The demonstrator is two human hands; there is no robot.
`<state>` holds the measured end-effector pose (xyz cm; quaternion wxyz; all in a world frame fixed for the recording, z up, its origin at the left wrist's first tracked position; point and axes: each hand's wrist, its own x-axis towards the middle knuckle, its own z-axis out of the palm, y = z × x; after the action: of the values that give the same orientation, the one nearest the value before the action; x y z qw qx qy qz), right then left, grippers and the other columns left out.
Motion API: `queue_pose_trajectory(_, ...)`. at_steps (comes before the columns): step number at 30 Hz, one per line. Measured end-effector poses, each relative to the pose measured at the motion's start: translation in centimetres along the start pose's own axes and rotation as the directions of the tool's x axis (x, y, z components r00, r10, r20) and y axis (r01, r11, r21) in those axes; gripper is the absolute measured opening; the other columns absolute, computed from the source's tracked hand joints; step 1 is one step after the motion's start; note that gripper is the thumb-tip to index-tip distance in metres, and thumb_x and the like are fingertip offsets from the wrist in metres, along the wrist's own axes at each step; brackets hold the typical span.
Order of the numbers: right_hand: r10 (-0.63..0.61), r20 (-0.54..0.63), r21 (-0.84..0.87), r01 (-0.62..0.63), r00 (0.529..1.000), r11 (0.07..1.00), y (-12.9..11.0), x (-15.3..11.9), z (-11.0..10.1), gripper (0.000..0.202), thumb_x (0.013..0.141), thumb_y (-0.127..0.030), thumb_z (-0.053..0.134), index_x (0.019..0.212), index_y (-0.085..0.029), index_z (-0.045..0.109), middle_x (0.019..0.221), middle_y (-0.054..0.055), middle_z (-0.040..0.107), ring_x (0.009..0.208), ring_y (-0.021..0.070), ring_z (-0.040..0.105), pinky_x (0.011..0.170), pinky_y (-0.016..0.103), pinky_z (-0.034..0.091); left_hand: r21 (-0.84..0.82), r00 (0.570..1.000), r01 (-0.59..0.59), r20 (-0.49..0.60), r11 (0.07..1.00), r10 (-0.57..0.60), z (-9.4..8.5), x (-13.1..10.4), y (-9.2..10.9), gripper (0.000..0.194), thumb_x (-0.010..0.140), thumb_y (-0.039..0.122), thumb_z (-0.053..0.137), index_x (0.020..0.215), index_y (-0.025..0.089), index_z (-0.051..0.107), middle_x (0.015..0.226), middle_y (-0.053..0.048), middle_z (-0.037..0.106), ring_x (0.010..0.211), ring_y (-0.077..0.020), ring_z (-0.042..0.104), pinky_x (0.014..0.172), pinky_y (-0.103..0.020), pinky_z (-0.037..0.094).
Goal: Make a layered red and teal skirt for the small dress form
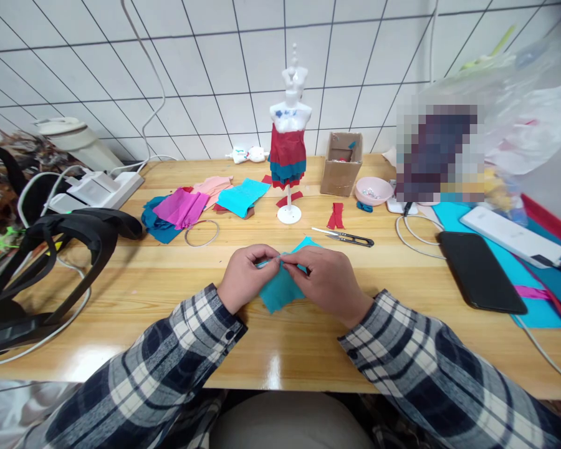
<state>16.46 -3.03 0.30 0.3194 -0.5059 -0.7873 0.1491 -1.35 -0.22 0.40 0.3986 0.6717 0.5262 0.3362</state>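
Observation:
A piece of turquoise fabric [280, 292] hangs between my hands just above the table. My left hand [247, 274] pinches its upper edge between thumb and fingers. Close against it, my right hand [330, 279] has its thumb and fingertips pressed together at the same edge; whether they also hold something thin, such as a needle, is too small to tell. Behind the hands lie black thread snips [355, 239]. Farther back stands a small white dress form [290, 115] wearing a red and teal garment [287, 149].
Fabric pieces [182, 209] and a metal ring [202, 233] lie left. A cardboard box [340, 165], a pink bowl [374, 190] and red strips [336, 216] are behind. A black phone [481, 271] lies right, a black headset [70, 268] left. Cables cross both sides.

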Motion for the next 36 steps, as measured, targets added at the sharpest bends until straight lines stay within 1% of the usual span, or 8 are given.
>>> queue_pose_trajectory(7,0.017,0.006,-0.012,-0.017,1.000,1.000,0.1,0.1,-0.1,0.020,0.093,-0.032,0.058,0.100,-0.026,0.075,0.091,0.000,0.075,0.083,0.0162,0.067,0.069,0.028,0.043,-0.037,0.999,0.020,0.033,0.999,-0.019,0.1,0.0,0.0,0.023,0.072,0.033,0.062,0.076,0.014,0.072,0.073,-0.005,0.073,0.068,-0.0169,0.063,0.065,-0.026,0.049)
queue_pose_trajectory(11,0.008,-0.043,0.005,-0.008,0.999,1.000,0.4,0.2,-0.1,0.017,0.091,-0.029,0.060,0.100,-0.025,0.073,0.093,0.000,0.074,0.085,0.0162,0.066,0.070,0.027,0.043,-0.082,0.999,0.022,0.049,0.996,-0.018,0.1,0.0,0.0,0.024,0.073,0.036,0.064,0.078,0.013,0.072,0.075,-0.005,0.073,0.069,-0.0163,0.063,0.067,-0.026,0.050)
queue_pose_trajectory(15,-0.004,-0.092,0.021,0.006,0.996,1.000,0.5,0.3,-0.2,0.016,0.088,-0.027,0.063,0.101,-0.022,0.070,0.089,0.001,0.070,0.082,0.0155,0.063,0.068,0.027,0.042,-0.075,0.998,0.032,0.047,0.997,-0.028,0.1,-0.1,0.0,0.023,0.074,0.036,0.065,0.074,0.014,0.070,0.070,-0.003,0.070,0.064,-0.0146,0.060,0.062,-0.024,0.048)
queue_pose_trajectory(19,-0.010,-0.051,0.029,0.011,0.999,1.000,0.4,0.3,-0.1,0.011,0.088,-0.027,0.063,0.093,-0.021,0.072,0.083,0.000,0.068,0.077,0.0148,0.061,0.068,0.027,0.041,-0.029,0.999,0.009,0.048,1.000,-0.008,0.1,-0.1,0.2,0.022,0.074,0.035,0.064,0.070,0.014,0.069,0.067,-0.002,0.069,0.062,-0.0140,0.059,0.059,-0.023,0.046)
queue_pose_trajectory(24,0.032,-0.022,0.063,-0.031,0.999,0.998,0.4,0.4,0.1,0.010,0.087,-0.025,0.062,0.089,-0.021,0.071,0.081,0.000,0.068,0.072,0.0136,0.058,0.066,0.027,0.041,0.024,0.999,-0.008,0.053,1.000,0.006,0.1,-0.3,0.5,0.021,0.075,0.034,0.064,0.069,0.015,0.069,0.067,-0.002,0.070,0.063,-0.0143,0.060,0.059,-0.023,0.046)
queue_pose_trajectory(28,0.079,-0.010,0.119,-0.077,0.997,0.990,0.4,0.6,0.4,0.006,0.082,-0.022,0.062,0.082,-0.021,0.067,0.079,0.000,0.067,0.068,0.0128,0.056,0.064,0.025,0.040,0.058,0.997,-0.039,0.067,0.998,0.035,0.2,-0.4,0.7,0.019,0.075,0.033,0.063,0.070,0.016,0.069,0.067,-0.002,0.070,0.064,-0.0148,0.061,0.061,-0.023,0.047)
queue_pose_trajectory(32,0.145,0.001,0.208,-0.142,0.989,0.968,0.5,0.8,0.7,0.003,0.078,-0.021,0.062,0.077,-0.020,0.064,0.075,-0.002,0.065,0.065,0.0117,0.054,0.061,0.024,0.039,0.065,0.997,-0.042,0.071,0.997,0.038,0.3,-0.4,0.6,0.018,0.075,0.031,0.063,0.071,0.015,0.070,0.069,-0.003,0.071,0.066,-0.0156,0.063,0.062,-0.024,0.048)
queue_pose_trajectory(36,0.212,0.030,0.308,-0.211,0.977,0.928,0.7,1.0,1.0,0.004,0.076,-0.020,0.061,0.074,-0.020,0.064,0.068,-0.004,0.063,0.058,0.0097,0.052,0.059,0.023,0.039,0.044,0.997,-0.027,0.076,0.999,0.024,0.3,-0.4,0.4,0.019,0.075,0.032,0.063,0.073,0.015,0.071,0.071,-0.003,0.072,0.067,-0.0161,0.063,0.063,-0.025,0.049)
